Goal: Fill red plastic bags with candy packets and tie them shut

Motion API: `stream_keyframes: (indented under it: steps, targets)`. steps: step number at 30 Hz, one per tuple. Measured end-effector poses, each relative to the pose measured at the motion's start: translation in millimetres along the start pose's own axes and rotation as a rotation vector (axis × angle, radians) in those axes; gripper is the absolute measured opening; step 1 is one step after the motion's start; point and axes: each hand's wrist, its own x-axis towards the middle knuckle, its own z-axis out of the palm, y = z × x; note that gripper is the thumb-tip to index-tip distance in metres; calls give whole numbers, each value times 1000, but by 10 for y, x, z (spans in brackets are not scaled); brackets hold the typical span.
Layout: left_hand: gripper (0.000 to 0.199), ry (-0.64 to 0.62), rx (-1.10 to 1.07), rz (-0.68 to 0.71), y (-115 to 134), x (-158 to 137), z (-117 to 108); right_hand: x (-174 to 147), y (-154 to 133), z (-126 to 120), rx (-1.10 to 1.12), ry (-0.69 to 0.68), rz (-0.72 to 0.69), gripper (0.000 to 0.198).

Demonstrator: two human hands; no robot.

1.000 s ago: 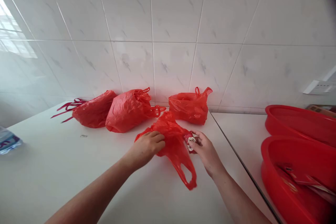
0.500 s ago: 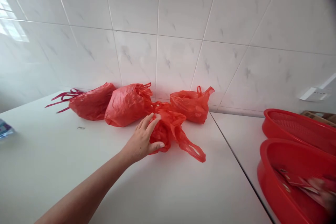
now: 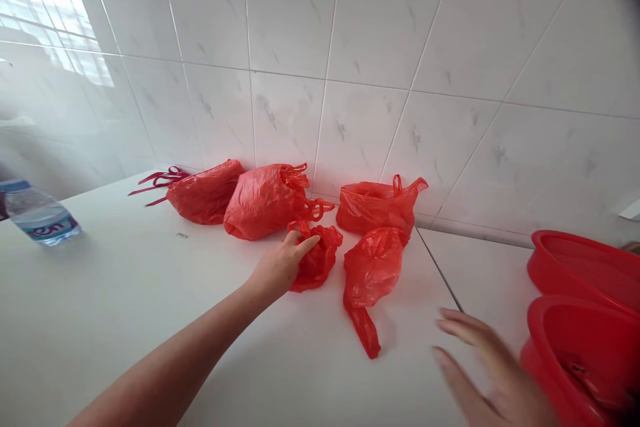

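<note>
My left hand (image 3: 280, 263) has its fingers closed on the near edge of a small crumpled red plastic bag (image 3: 320, 260), with some fingertips hidden in its folds. Just right of that bag lies a thin, loose red plastic bag (image 3: 374, 267), one handle stretched toward me. Over the table's right part, my right hand (image 3: 487, 367) is smeared by motion, fingers apart and nothing in them. It is nearest to a red plastic basket (image 3: 543, 327) that holds something red and flat.
Against the tiled wall (image 3: 370, 120) rest a bulging red bag (image 3: 263, 203), a red bag with dark red ties (image 3: 207, 193) and an open-topped red bag (image 3: 373, 203). A water bottle (image 3: 43, 217) lies tilted at left. Another red basket (image 3: 590, 260) stands behind the nearer one.
My right hand has come from the basket leftward over the table. The loose bag now lies apart, to the right of the crumpled one. My left fingers have closed. The view has shifted left.
</note>
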Motion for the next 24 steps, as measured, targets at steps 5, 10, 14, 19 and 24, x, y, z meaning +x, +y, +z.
stream_keyframes:
  steps: [5,10,14,19,24]
  targets:
    - [65,128,139,-81,-7,0,-82,101,-197,743,-22,-329,-10,64]
    - [61,15,111,62,67,-78,-18,283,-104,1021,-114,-443,113,82]
    - [64,-129,0,35,-92,138,304,415,18,1176,-153,-460,29,56]
    - [57,-44,-41,20,-294,709,676,414,88,1287,112,-399,116,16]
    - [62,119,-145,-26,-194,899,763,401,14,1027,1054,-505,522,24]
